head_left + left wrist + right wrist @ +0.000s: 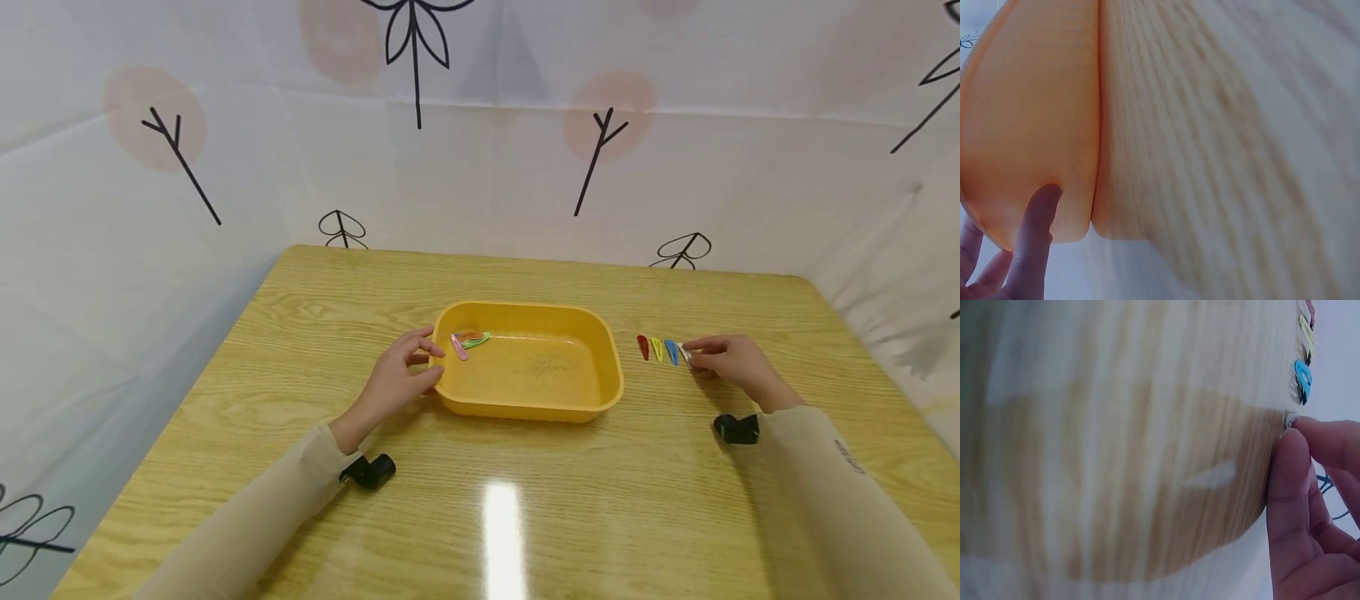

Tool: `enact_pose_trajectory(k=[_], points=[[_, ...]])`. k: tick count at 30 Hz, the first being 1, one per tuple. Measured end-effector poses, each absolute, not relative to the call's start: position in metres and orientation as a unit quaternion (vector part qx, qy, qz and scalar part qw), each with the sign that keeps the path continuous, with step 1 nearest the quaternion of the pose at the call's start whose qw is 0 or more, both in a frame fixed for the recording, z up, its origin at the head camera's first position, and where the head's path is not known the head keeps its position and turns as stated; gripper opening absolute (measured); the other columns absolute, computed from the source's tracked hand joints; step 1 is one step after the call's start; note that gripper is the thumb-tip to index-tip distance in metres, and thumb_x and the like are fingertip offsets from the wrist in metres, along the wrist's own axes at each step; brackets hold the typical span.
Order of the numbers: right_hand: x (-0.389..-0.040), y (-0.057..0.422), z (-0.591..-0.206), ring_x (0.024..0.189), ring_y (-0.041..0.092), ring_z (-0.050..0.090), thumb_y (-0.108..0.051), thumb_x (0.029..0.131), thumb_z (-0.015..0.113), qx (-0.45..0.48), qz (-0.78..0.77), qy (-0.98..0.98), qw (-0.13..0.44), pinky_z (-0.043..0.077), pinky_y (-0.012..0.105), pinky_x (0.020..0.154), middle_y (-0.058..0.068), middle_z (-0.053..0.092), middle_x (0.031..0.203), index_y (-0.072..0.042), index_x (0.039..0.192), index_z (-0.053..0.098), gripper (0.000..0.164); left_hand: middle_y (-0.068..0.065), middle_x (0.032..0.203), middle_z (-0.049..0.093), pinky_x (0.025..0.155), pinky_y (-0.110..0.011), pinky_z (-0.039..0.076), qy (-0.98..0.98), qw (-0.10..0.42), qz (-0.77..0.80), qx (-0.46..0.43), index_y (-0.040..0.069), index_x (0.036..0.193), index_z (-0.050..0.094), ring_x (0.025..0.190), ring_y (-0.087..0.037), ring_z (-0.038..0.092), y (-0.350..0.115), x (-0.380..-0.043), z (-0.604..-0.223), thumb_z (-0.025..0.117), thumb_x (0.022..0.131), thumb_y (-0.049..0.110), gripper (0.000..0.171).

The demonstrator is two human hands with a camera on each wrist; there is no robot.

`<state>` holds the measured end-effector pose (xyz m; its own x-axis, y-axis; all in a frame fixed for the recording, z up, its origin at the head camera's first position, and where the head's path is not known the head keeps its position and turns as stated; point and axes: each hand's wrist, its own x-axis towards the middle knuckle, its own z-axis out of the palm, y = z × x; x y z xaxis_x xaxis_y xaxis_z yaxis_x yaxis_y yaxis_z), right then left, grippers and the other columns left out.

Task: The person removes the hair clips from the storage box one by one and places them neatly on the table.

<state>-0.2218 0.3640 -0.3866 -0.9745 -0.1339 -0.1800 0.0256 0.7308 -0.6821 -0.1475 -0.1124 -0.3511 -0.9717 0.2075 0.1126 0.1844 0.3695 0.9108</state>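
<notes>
A yellow plastic tray [536, 412] stands mid-table. My left hand [396, 372] holds its left rim, fingertips over the edge; in the left wrist view one digit presses the outer wall [1035, 119]. Inside the tray, at the left end, lie a pink hair clip [458, 347], a green hair clip [477, 342] and partly covered orange and blue ones. Right of the tray, a red clip [643, 347], a yellow clip [657, 349] and a blue clip [672, 352] lie in a row. At the row's right end my right hand [731, 362] pinches a white clip [682, 351], mostly hidden by the fingers.
The wooden table [420, 525] carries a bright light reflection near its front. White cloth [487, 183] with plant drawings hangs behind and at the sides. Black devices sit at both wrists, the left one [367, 472] and the right one [737, 429].
</notes>
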Motion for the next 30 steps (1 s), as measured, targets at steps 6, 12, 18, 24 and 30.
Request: enact_pose_trajectory(k=[6, 12, 18, 24, 30], points=[[-0.221, 0.362, -0.388, 0.072, 0.007, 0.062, -0.017, 0.093, 0.057, -0.004, -0.382, 0.918, 0.103, 0.053, 0.023, 0.065, 0.013, 0.067, 0.096, 0.014, 0.123, 0.052, 0.043, -0.021, 0.142, 0.035, 0.068, -0.036, 0.056, 0.818, 0.019, 0.563, 0.116, -0.011, 0.099, 0.056, 0.109, -0.043, 0.052, -0.113, -0.148, -0.353, 0.061, 0.084, -0.003, 0.018], [-0.219, 0.361, -0.387, 0.07, 0.006, 0.063, -0.015, 0.092, 0.057, 0.001, -0.397, 0.913, 0.098, 0.053, 0.022, 0.064, 0.009, 0.068, 0.091, 0.016, 0.122, 0.05, 0.044, -0.021, 0.142, 0.035, 0.067, -0.034, 0.056, 0.817, 0.022, 0.565, 0.115, -0.011, 0.099, 0.056, 0.109, -0.043, 0.052, -0.113, -0.151, -0.356, 0.061, 0.084, -0.003, 0.018], [-0.218, 0.36, -0.386, 0.07, 0.005, 0.063, -0.014, 0.092, 0.057, 0.004, -0.413, 0.905, 0.098, 0.054, 0.023, 0.065, 0.007, 0.067, 0.09, 0.017, 0.123, 0.048, 0.044, -0.017, 0.143, 0.035, 0.067, -0.035, 0.056, 0.814, 0.019, 0.569, 0.115, -0.008, 0.1, 0.057, 0.109, -0.041, 0.053, -0.118, -0.163, -0.376, 0.063, 0.084, 0.0, 0.019], [-0.217, 0.362, -0.384, 0.069, 0.007, 0.063, -0.015, 0.091, 0.059, -0.008, -0.403, 0.91, 0.093, 0.053, 0.024, 0.064, 0.009, 0.066, 0.089, 0.017, 0.122, 0.048, 0.045, -0.01, 0.143, 0.037, 0.065, -0.032, 0.056, 0.814, 0.012, 0.569, 0.117, 0.0, 0.097, 0.06, 0.108, -0.035, 0.055, -0.121, -0.17, -0.39, 0.066, 0.083, 0.005, 0.016], [-0.217, 0.363, -0.373, 0.072, 0.01, 0.062, -0.021, 0.093, 0.058, -0.027, -0.363, 0.928, 0.074, 0.052, 0.027, 0.065, 0.015, 0.063, 0.094, 0.013, 0.124, 0.048, 0.047, -0.008, 0.142, 0.039, 0.063, -0.031, 0.056, 0.814, 0.008, 0.569, 0.119, -0.001, 0.097, 0.06, 0.107, -0.034, 0.056, -0.121, -0.17, -0.391, 0.066, 0.083, 0.005, 0.017]])
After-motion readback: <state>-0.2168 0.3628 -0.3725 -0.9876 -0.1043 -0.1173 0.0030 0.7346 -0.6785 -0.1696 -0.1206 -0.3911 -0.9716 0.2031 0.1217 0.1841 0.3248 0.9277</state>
